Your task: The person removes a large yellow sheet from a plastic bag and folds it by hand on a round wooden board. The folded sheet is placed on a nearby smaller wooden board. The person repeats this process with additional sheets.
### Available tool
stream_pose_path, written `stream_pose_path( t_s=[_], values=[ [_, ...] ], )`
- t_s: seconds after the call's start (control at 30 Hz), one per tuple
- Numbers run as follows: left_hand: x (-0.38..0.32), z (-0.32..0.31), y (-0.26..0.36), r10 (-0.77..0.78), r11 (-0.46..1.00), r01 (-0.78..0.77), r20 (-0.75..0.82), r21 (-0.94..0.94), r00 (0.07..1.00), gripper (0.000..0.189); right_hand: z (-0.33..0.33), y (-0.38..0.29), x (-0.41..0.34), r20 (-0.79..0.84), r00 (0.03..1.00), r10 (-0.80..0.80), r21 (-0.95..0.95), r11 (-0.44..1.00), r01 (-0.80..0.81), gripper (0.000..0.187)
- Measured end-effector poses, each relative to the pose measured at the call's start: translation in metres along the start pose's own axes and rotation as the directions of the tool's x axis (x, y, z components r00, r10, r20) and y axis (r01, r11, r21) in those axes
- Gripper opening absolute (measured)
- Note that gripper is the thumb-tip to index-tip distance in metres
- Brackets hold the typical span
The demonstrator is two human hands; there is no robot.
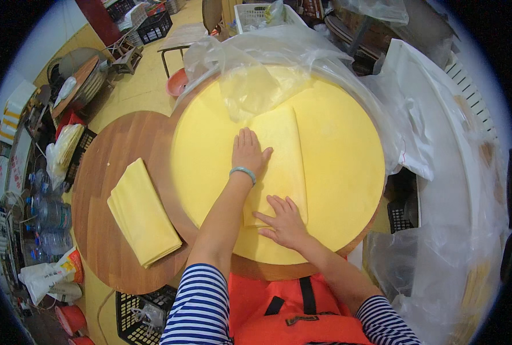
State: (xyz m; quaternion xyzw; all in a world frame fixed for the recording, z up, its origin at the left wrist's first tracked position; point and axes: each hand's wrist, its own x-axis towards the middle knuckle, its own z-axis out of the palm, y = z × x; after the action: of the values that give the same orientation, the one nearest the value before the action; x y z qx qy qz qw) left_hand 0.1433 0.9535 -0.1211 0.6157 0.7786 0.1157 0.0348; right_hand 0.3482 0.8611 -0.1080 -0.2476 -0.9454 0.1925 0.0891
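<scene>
A large round stack of soft yellow sheets point(342, 164) covers the wooden round table before me; whether they are dough or bean curd I cannot tell. On top lies a folded yellow sheet point(282, 164), long and narrow, running away from me. My left hand point(251, 151) rests palm down at its left edge, thumb spread over it, a pale green bangle point(243, 171) on the wrist. Near its closer end, my right hand point(285, 224) touches the fold with spread fingers. Neither hand grips anything. Clear plastic sheeting point(256, 86) drapes over the stack's far edge.
At left, a second round wooden table point(109, 189) bears a folded yellow bundle point(146, 215). Below it stands a black plastic crate point(128, 319). A long white trough point(441, 189) lined with plastic runs along the right. Water bottles point(53, 215) stand far left.
</scene>
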Motion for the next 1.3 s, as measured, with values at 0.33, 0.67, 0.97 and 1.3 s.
stream_pose_path(
  t_s=[0.33,0.67,0.97,1.3],
  values=[
    [0.003,0.006,-0.003,0.041,0.999,-0.042,-0.104,-0.012,0.994,0.083,-0.031,0.169,0.165,-0.16,0.96,0.23,-0.184,0.949,-0.258,0.078],
    [-0.023,0.004,-0.005,0.011,0.995,-0.024,-0.138,-0.092,0.99,0.078,-0.02,0.126,0.099,-0.131,0.964,0.233,-0.26,0.93,-0.26,0.083],
    [-0.153,-0.009,0.01,-0.073,0.991,0.072,-0.004,-0.109,0.997,0.073,0.005,0.015,-0.046,-0.101,0.955,0.279,-0.087,0.954,-0.288,0.07],
    [-0.124,-0.05,-0.006,-0.445,0.422,0.308,0.101,-0.853,0.89,0.04,-0.002,0.008,-0.07,-0.271,0.88,0.389,0.392,0.88,-0.269,0.044]
  ],
)
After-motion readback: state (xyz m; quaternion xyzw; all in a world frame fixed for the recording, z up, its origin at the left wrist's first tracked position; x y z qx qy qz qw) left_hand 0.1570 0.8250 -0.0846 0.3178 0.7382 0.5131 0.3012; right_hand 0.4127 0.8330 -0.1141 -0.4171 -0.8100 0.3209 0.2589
